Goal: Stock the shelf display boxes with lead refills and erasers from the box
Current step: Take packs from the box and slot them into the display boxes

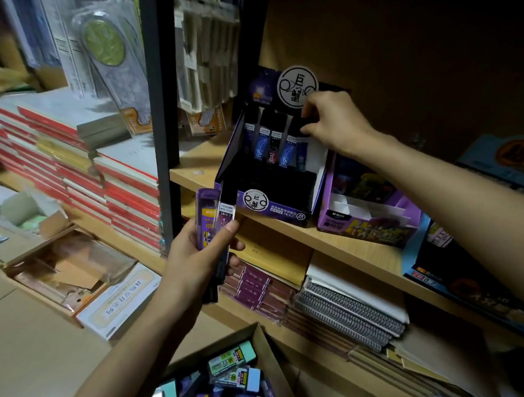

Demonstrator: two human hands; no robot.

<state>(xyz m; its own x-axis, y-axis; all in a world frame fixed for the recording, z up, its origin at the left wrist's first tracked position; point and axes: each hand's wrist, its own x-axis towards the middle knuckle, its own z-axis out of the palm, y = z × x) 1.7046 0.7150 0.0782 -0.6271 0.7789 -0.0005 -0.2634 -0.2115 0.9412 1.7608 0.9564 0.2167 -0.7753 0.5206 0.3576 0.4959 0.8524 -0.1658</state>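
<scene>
Slotting a refill [303,123] into the back row of the purple display box [273,211]: right hand [333,123] pinches it near the top, at what looks like the right-end slot. Keep it upright, parallel to the standing row [271,145], and push straight down. Left hand [197,257] grips the spare lead refills [208,214] just beside the box's front-left corner; don't bump it. Header card [297,87] sits close above my fingers. Front tiers have room. Supply box [265,345] is below.

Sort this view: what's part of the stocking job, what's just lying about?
Job: display box, lead refills in left hand, right hand at the display box, cardboard box, erasers.
Lying about: red notebook stacks, spiral notebooks, hanging blister packs.
</scene>
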